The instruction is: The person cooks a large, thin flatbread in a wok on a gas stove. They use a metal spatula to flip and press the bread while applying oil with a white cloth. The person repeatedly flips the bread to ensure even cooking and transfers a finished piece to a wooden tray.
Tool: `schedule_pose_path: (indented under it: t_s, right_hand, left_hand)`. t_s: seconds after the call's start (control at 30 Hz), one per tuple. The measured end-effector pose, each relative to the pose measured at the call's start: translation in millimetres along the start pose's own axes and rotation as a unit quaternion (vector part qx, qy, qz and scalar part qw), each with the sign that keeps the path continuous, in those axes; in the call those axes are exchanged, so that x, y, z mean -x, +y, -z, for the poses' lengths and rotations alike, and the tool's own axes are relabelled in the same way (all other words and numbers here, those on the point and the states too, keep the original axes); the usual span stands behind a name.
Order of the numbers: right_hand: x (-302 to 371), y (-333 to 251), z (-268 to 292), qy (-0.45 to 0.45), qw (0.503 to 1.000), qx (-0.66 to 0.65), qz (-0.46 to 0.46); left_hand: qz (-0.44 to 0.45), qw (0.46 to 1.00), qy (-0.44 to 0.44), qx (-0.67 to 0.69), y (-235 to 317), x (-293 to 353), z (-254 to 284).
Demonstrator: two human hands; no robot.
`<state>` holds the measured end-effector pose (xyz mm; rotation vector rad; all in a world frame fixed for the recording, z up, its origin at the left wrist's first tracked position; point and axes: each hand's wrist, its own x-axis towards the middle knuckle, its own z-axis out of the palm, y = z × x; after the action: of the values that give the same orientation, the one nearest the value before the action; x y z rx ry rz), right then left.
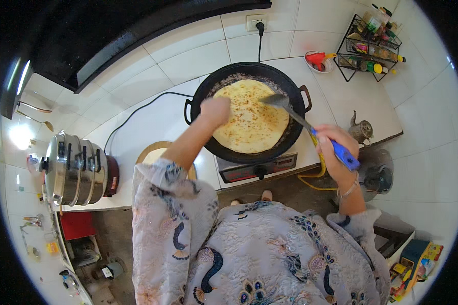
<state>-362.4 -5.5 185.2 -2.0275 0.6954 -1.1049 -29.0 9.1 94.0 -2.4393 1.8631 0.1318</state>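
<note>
A large round flatbread (250, 133), pale yellow with browned flecks, lies in a wide black pan (226, 152) on the stove (259, 168). My right hand (336, 145) grips the blue handle of a metal spatula (300, 119). The spatula's blade reaches over the upper right part of the flatbread. Over the left edge of the bread is my left hand (215, 111), its fingers closed and slightly blurred. Whether they pinch the bread's edge or hold something small is hidden. Under my left forearm, a round wooden board (148, 151) with pale dough on it is partly covered.
A tall steel steamer (74, 170) stands on the counter at left. At the back right are a white bowl with a red tool (316, 60) and a black bottle rack (369, 48). A metal kettle (361, 130) sits near the right edge. A black cord (132, 108) crosses the counter.
</note>
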Motion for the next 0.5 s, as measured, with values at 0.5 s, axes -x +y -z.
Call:
schedule_pose_path:
  t_s: [0.5]
  right_hand:
    - [13.0,8.3,-26.8,0.005,0.99,0.087,0.107]
  left_hand:
    - [0.023,0.998,-0.022,-0.048,-13.0,-37.8,-21.9]
